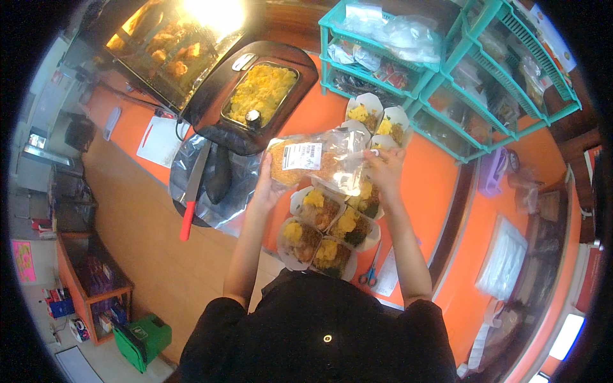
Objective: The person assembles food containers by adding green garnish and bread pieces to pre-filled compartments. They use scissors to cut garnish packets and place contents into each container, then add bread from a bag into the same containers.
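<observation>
A clear plastic pouch [329,165] of orange-brown crumbs, with a white label on its front, is held up over several food boxes. My left hand [265,186] is closed round the pouch's filled left end. At the clear right end, the fingers of my right hand [385,171] grip the plastic edge. Below and behind the pouch stand open white paper boxes [287,257] holding yellow and brown food with some dark green; the pouch and my hands hide part of them. Farther left, a metal tray [225,112] of yellow food has a small cup resting in it.
A red-handled knife [191,195] lies on the foil-covered board [236,207] at left. Scissors [369,276] lie right of the boxes. Teal drawers [440,70] stand at the back right, and a lit glass food case [172,54] at the back left. The counter [306,112] is orange.
</observation>
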Tool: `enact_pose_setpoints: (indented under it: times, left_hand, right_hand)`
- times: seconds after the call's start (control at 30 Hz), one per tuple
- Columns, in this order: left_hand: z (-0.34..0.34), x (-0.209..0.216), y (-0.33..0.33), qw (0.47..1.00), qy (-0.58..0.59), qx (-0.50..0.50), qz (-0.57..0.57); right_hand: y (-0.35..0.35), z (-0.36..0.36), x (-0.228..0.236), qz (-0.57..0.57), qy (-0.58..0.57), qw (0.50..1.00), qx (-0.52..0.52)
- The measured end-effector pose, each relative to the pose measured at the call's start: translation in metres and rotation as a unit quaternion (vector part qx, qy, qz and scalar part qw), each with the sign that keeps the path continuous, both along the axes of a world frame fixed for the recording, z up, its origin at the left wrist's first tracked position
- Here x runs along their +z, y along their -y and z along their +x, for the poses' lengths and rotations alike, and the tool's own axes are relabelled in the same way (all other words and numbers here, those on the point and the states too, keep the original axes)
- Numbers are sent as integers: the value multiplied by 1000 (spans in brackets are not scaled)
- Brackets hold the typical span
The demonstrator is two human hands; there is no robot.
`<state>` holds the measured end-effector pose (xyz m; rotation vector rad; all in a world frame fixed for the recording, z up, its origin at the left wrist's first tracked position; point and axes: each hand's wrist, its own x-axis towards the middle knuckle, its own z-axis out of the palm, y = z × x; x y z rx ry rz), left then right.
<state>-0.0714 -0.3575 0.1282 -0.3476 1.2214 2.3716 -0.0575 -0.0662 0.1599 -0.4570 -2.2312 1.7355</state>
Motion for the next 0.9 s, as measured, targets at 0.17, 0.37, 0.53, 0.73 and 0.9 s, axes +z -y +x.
enact_pose_setpoints:
  times: [0.17, 0.37, 0.53, 0.73, 0.9]
  left_hand:
    - [-18, -6, -1, 1000, 1, 13, -1]
    - [-25, -25, 0, 999, -7, 32, -22]
    - [-19, -39, 15, 996, 24, 83, -32]
    - [-12, -45, 31, 992, 46, 116, 13]
    - [-6, -47, 35, 988, 38, 149, 4]
  right_hand:
    - [-23, -17, -3, -46, 24, 998, -35]
    - [-61, -30, -24, -56, 39, 997, -34]
    - [-82, -36, -38, 0, 20, 994, -104]
    - [-64, -33, -37, 300, -68, 951, -45]
    - [-49, -31, -21, 363, -75, 929, -7]
